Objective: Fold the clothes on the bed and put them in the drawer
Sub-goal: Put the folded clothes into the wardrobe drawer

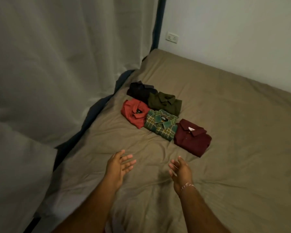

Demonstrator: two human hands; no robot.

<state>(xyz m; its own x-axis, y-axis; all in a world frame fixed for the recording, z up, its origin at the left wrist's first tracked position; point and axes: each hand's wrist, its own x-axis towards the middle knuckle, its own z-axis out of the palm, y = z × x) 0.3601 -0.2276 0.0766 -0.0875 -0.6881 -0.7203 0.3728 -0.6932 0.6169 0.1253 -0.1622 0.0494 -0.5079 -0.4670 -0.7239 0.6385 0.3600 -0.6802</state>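
Both forearms nearest the camera, reaching forward over the bed, cut off by the lower edge. Left hand and right hand raised above the wrinkled tan sheet, palms turned toward each other, fingers released and spread, grasping nothing. Thin bracelet around the right wrist.

Farther ahead, five folded collared shirts lying on the bed in a tight group, close to its left edge. Black shirt farthest, partly covered by the olive green shirt beside it. Orange-red shirt in front of the black one, touching the green plaid shirt at its right. Maroon shirt nearest to the hands, its edge against the plaid one.

Small neck labels visible on the orange-red, plaid and maroon shirts; writing too small and blurred to read.

Grey curtain hanging at the left, a dark blue strip below it along the bed edge. White wall socket on the far wall. Picture dim and slightly soft. Drawer not visible.
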